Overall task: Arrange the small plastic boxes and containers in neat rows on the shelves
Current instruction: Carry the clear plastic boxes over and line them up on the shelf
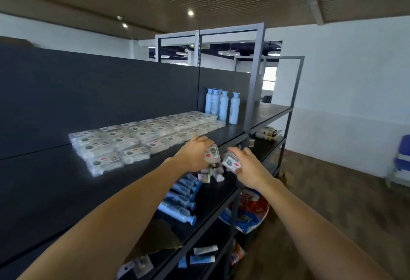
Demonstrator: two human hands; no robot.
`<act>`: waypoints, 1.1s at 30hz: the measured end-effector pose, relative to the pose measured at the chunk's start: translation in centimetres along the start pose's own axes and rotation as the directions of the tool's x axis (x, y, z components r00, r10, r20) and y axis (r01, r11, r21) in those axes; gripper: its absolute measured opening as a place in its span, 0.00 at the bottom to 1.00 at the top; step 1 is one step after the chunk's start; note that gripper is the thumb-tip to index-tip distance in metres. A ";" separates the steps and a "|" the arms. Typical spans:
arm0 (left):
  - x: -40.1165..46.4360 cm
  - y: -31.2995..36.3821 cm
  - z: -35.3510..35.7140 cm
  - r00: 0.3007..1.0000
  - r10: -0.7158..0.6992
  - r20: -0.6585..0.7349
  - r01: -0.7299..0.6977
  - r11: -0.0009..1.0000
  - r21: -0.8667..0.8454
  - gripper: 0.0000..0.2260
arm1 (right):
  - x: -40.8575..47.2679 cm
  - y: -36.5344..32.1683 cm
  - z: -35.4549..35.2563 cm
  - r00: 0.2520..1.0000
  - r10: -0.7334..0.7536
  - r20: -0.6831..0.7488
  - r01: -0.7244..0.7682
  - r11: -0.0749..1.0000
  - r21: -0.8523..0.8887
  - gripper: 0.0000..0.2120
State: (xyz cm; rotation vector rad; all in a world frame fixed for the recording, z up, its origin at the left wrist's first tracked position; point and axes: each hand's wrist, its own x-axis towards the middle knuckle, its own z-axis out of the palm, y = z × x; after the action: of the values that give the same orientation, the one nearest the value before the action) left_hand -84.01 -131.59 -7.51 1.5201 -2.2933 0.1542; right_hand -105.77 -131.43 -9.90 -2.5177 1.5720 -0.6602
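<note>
Head view: two boxes are in transit. I hold one box (212, 153) in the left hand (195, 155), fingers curled round it from above. The right hand (248, 166) pinches a second box (231, 162) between thumb and fingers. Both boxes hang just off the near edge of the top shelf (55, 191), side by side and close together.

Rows (142, 137) of matching clear boxes already lie flat on the shelf, running from near left to far right, up to the upright blue bottles (223, 105).

Step in hand, as I judge it: carry to the rows. The next move calls for setting each box flat, label up, flush with the near row. Blur hides the exact free slot.

More loose boxes (209, 174) and lying bottles (182, 199) sit on the lower shelf.
</note>
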 end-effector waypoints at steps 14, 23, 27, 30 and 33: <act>17.0 -8.7 3.4 0.991 -0.120 -0.050 0.124 0.989 0.075 0.29 | 19.0 7.0 1.0 0.993 -0.030 -0.117 0.040 0.996 0.079 0.21; 22.5 -10.3 5.0 0.968 -0.239 -0.074 0.241 0.970 0.028 0.25 | 29.3 11.5 2.1 0.981 -0.057 -0.186 0.108 0.956 0.274 0.20; 24.4 -9.6 5.5 0.946 -0.317 -0.063 0.320 0.946 0.048 0.28 | 32.9 13.0 2.6 0.984 -0.033 -0.175 0.104 0.906 0.411 0.17; 25.4 -9.1 6.0 0.930 -0.354 -0.101 0.362 0.930 0.071 0.26 | 35.2 14.1 3.2 0.986 -0.055 -0.160 0.118 0.901 0.417 0.15; 26.0 -8.7 6.7 0.916 -0.378 -0.139 0.390 0.917 0.079 0.21 | 36.6 14.9 4.0 0.986 -0.088 -0.145 0.141 0.900 0.412 0.16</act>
State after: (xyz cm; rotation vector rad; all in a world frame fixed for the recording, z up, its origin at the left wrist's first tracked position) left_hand -86.70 -159.61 -5.02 1.9267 -1.8744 0.2533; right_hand -102.86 -170.93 -6.82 -2.2874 1.1575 -1.0606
